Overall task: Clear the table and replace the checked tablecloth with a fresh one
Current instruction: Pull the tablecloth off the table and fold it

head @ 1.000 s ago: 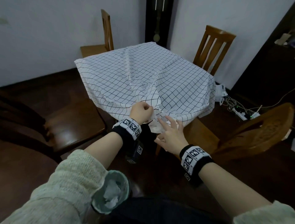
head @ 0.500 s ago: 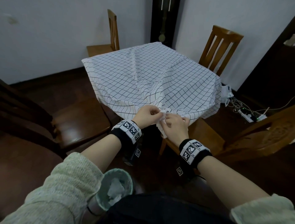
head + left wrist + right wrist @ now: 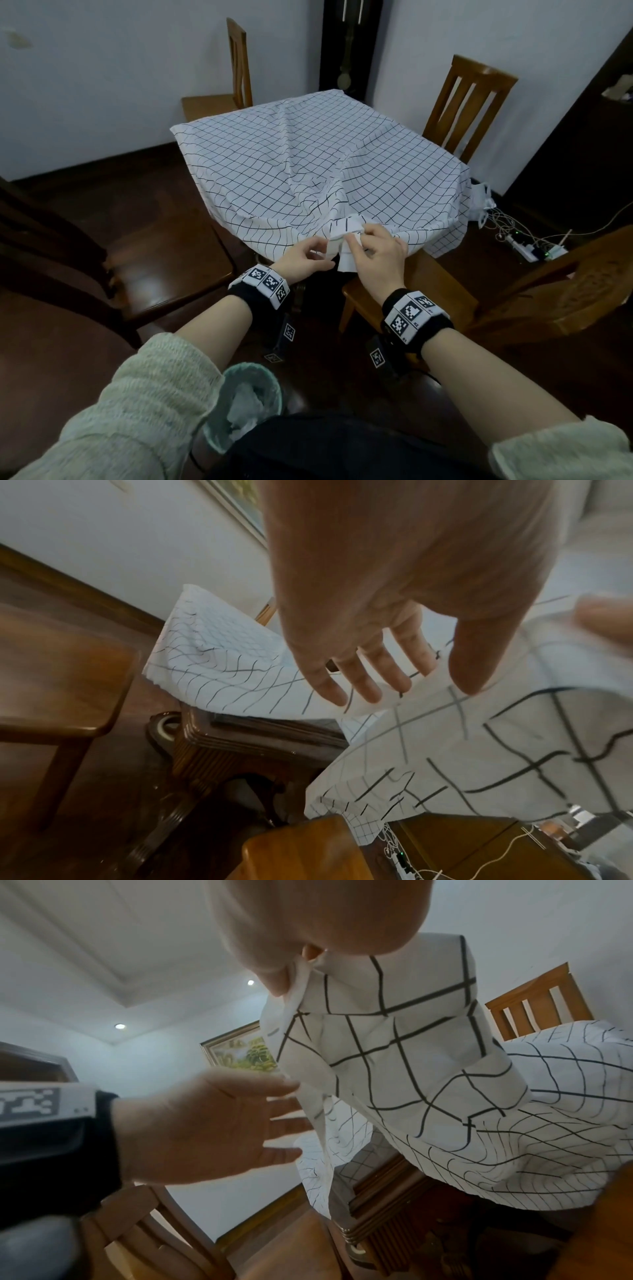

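Now my right hand [image 3: 376, 257] pinches the near corner of the checked tablecloth [image 3: 308, 161] — thumb and fingers curled round a bunched fold, lifted a little above the worktop edge. In the right wrist view the fold hangs down from my grip, thumb [image 3: 270, 969] pressed against the cloth. My left hand [image 3: 305, 258] sits just beside it, fingers [image 3: 363, 674] straight and spread, holding nothing; the fingertips are at the loose edge of the cloth, whether touching I cannot tell from any view.

The rest of the tablecloth lies spread over the worktop, wrinkled, with ridges running from the far side toward the gathered corner. Its left corner overhangs the edge. Under the lifted part the dark carved wood of the worktop [image 3: 246, 739] shows.

Round about — four wooden chairs: one at the far left [image 3: 236, 68], one at the far right [image 3: 462, 102], a dark one near left [image 3: 154, 260], a carved one near right [image 3: 565, 291]. A green wastebasket [image 3: 246, 404] with crumpled paper inside stands on the floor by my left sleeve [image 3: 130, 411]. A power strip [image 3: 534, 251] with cables lies on the floor at right. A pendulum clock [image 3: 349, 48] stands against the far wall.
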Demonstrator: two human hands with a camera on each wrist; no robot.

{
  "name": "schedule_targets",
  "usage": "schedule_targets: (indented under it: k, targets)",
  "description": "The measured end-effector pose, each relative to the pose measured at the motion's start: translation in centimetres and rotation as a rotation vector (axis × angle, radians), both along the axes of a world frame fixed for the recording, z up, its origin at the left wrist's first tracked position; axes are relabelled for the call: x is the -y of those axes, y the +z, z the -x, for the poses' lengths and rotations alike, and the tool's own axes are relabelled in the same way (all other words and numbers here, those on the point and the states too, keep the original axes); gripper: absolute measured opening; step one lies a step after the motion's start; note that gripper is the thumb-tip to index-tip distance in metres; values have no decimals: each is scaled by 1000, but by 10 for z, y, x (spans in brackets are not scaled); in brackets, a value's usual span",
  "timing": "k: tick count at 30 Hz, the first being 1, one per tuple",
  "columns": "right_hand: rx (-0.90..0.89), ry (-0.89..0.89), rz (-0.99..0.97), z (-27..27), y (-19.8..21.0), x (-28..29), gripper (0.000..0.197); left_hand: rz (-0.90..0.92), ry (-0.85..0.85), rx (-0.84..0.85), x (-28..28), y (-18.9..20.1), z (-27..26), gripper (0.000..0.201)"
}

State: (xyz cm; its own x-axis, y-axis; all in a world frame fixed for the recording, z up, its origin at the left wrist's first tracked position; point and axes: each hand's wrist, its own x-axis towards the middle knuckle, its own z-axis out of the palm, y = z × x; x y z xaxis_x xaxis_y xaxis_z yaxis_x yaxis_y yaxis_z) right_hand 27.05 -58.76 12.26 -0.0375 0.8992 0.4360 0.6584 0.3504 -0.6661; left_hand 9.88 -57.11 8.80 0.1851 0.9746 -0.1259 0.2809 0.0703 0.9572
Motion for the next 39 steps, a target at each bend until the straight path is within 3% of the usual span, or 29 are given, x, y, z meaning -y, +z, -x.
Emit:
schedule_targets:
  k: [9,16,19,23,27,31,36,39]
  targets:
    - [-145,-13,-187,15,40,-19,42,-53,337,-294,-34,-30,4,37]
    - [-206,-41,-269,27,47,-40,46,47,484,-461,-72,-31,20,67]
    - [-247,-56,-291,32,44,-50,46,118,506,-521,-85,-26,27,61]
    - [-266,-82,-304,31,40,-65,46,165,536,-603,-110,-23,43,39]
    - [-240,-139,-256,18,34,-79,45,15,556,-569,-122,-28,48,34]
    - [-239,-235,-52,-3,24,-103,47,-140,522,-480,-125,-21,33,32]
    - [-347,-246,6,-32,26,-134,40,-141,365,-684,-127,-18,11,23]
    - [-368,-231,-57,-51,33,-150,43,-20,253,-700,-129,-33,-5,52]
